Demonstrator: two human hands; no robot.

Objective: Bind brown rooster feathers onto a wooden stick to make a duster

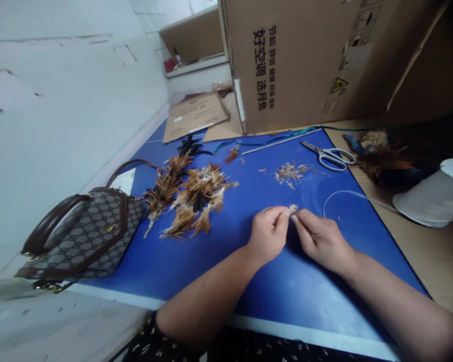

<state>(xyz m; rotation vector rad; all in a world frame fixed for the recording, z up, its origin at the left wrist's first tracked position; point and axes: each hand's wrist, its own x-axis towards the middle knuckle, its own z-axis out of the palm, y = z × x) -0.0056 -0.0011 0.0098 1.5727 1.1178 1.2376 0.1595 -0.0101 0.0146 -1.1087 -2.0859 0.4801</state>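
Observation:
Over the blue mat my left hand [268,234] is closed in a pinch on a small pale feather tuft [292,208], whose tip sticks up past the thumb. Beside it, my right hand [322,242] pinches close to the tuft's end; what its fingertips hold is too small to make out. A little beyond the hands lies a scatter of pale feather scraps [290,173]. To the left are a pile of brown feathers [202,188] and a long brown feather strip [168,182] with a black feather end.
Grey-handled scissors [332,157] lie at the mat's right edge, near a white spool [434,196] trailing clear cord. A patterned handbag [98,231] stands on the left. Behind, a large cardboard box [302,65] rises beside flattened cardboard [196,115]. More feathers [381,156] lie at right.

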